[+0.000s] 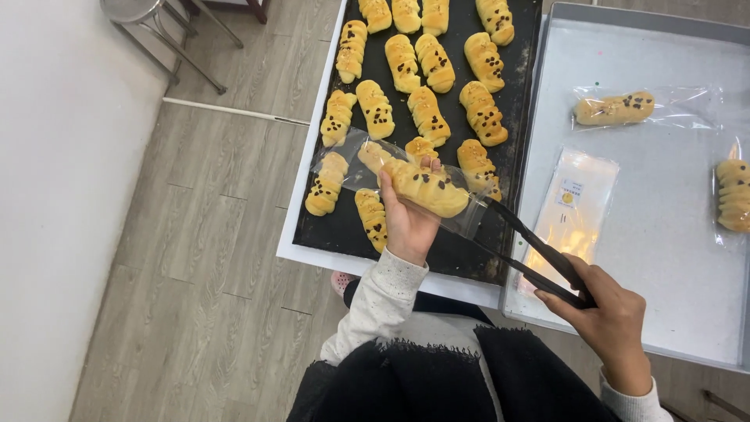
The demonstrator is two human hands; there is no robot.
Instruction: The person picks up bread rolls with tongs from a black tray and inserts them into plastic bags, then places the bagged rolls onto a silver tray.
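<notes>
- The left hand (408, 227) is closed around a clear plastic bag (367, 160), thumb on one side and fingers under it, holding it up over the near end of the dark baking tray (519, 47).
- A long golden bread roll (426, 187) with chocolate chips lies partly inside that bag, resting against the left fingers; the bag's loose end trails toward the upper left.
- The right hand (613, 320) is clenched on the handles of black tongs (531, 254), whose arms run up and left; their tips reach the bag's open end just beside the roll, though whether they pinch it cannot be told.
- The dark tray holds many more unwrapped rolls (433, 62) of the same kind, laid in rough rows.
- To the right, touching the dark tray's edge, sits a pale metal tray (672, 242).
- In it lie one bagged roll (617, 108) near the far side, another bagged roll (734, 195) at the right edge, and a stack of empty clear bags (574, 199) near the right hand.
- A metal stool (148, 23) stands on the wooden floor at upper left.
</notes>
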